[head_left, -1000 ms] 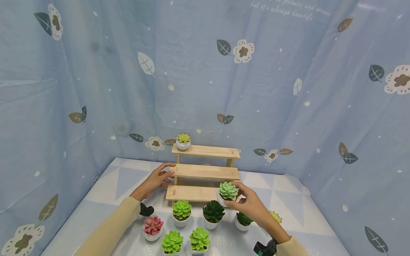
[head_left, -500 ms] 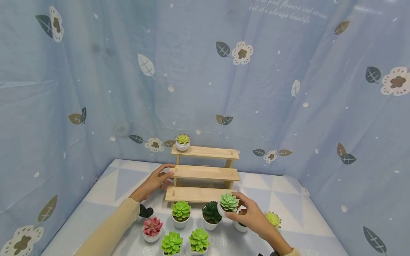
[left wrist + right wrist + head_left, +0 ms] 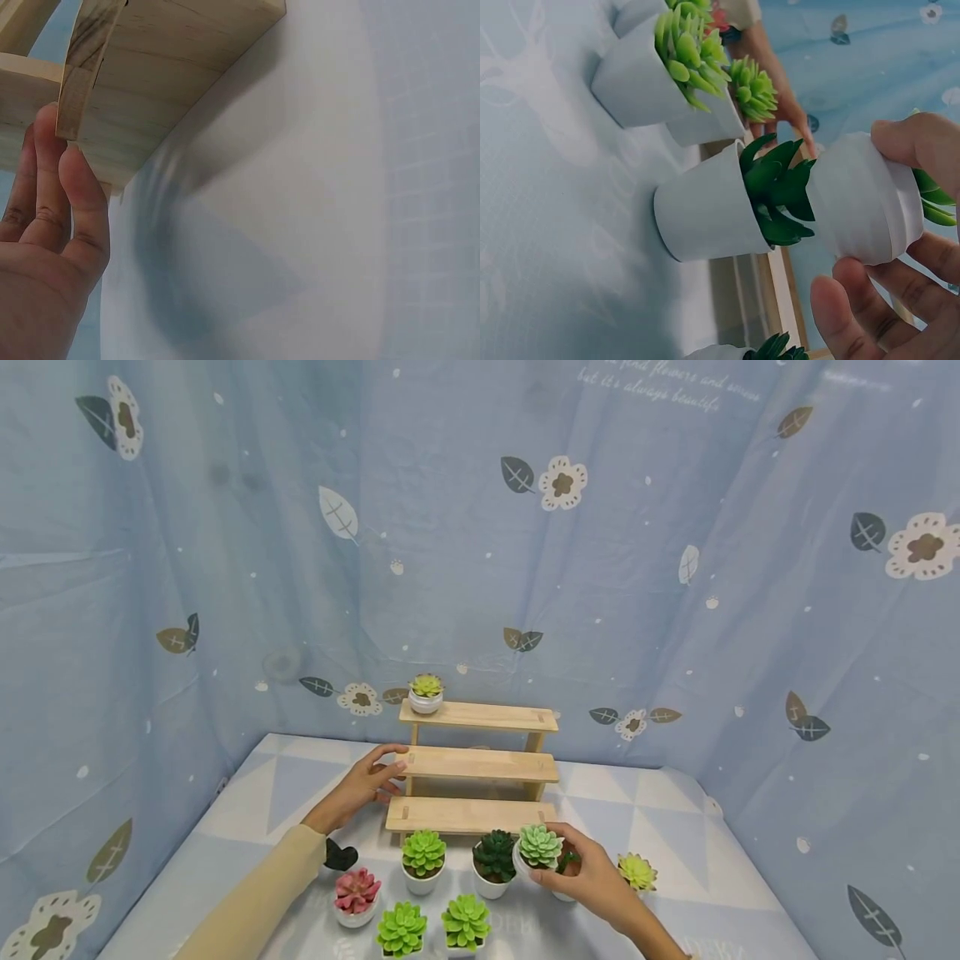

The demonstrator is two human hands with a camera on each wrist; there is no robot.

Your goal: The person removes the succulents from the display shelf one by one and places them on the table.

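Observation:
My right hand (image 3: 592, 881) grips the white pot of a pale green succulent (image 3: 540, 846) between thumb and fingers. In the right wrist view this white pot (image 3: 862, 199) is raised off the tablecloth, beside a dark green succulent in a white pot (image 3: 705, 202). My left hand (image 3: 365, 789) holds the left end of the middle board of a three-step wooden stand (image 3: 472, 764). Up close in the left wrist view, its fingertips (image 3: 79, 176) meet the edge of a wooden piece of the stand. One yellow-green succulent (image 3: 426, 693) sits at the left of the top step.
In front of the stand are potted succulents: a dark green one (image 3: 494, 860), bright green ones (image 3: 423, 853), a pink one (image 3: 356, 892) and a yellow-green one (image 3: 637, 872) at right. A patterned blue curtain (image 3: 450, 527) hangs behind the table.
My right hand has brought the pale green succulent down and toward me, away from the bottom step, over the front row of pots. My left hand keeps its place on the stand.

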